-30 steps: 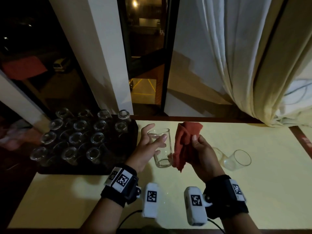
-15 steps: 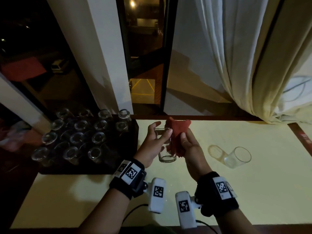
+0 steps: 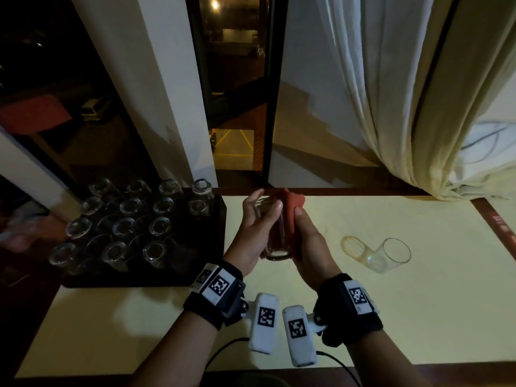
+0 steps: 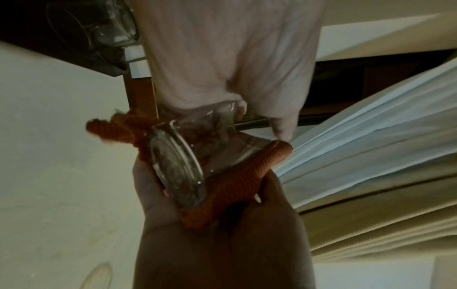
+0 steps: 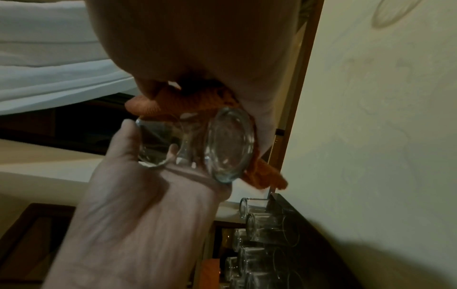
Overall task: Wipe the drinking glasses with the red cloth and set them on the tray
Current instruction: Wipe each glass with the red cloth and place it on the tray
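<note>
A clear drinking glass [image 3: 275,241] is held above the table, between both hands. My left hand [image 3: 258,224] grips it from the left, fingers curled over its side near the rim [image 5: 146,148]. My right hand [image 3: 305,241] holds the red cloth [image 3: 291,210] pressed against the glass's right side; the cloth [image 4: 237,183] wraps partly under the thick base [image 4: 176,172]. A dark tray [image 3: 195,275] at the left carries several upturned glasses [image 3: 125,227]. One more glass [image 3: 389,254] lies on its side on the table at the right.
The pale yellow table [image 3: 418,317] runs up to a window ledge. A cream curtain [image 3: 418,107] hangs at the back right, its hem near the table's far right corner. A white pillar [image 3: 156,93] stands behind the tray. Cables trail from the wrist cameras at the near edge.
My hands have drawn together and moved away from me. The cloth, earlier held beside the glass, is now pressed around its right side, and the glass tilts with its base toward me.
</note>
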Tool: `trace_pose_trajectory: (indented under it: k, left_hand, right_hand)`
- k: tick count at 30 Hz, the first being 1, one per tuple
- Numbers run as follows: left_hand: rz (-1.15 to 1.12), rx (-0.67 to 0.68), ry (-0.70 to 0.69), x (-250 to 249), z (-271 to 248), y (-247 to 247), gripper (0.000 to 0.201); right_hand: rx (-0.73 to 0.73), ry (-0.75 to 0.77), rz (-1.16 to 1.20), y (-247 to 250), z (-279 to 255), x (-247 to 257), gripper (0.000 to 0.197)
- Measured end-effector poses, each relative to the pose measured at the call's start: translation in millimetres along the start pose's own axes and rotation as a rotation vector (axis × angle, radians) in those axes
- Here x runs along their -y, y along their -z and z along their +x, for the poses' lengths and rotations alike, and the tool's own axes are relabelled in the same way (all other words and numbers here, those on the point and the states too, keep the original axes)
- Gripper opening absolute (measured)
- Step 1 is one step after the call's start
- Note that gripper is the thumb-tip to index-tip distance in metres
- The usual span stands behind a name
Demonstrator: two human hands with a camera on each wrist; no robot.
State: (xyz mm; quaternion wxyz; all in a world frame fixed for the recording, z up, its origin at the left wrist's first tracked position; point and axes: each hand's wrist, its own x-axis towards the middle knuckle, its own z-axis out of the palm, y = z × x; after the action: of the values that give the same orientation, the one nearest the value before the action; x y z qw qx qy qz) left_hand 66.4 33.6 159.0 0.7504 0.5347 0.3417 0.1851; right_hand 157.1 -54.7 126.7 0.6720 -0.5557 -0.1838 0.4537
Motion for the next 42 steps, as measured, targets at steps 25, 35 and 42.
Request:
trace_pose_trajectory:
  k: [25,35,42]
  left_hand:
    - [0.077,0.011,-0.081,-22.5,8.6,6.9,0.074]
    - [0.030,0.113,-0.040,-24.8,-3.1,8.3,0.057]
    - [-0.043,0.157,-0.070,-23.8,0.5,13.8,0.050]
  right_hand:
    - [0.105,-0.017,0.127,-10.5,12.9,39.2,0.056]
    - [0.025,0.099,0.008,-14.0,-4.3,45.0,0.045]
    - [0.121,-0.070,0.353,-15.8,-11.9,45.6,0.053]
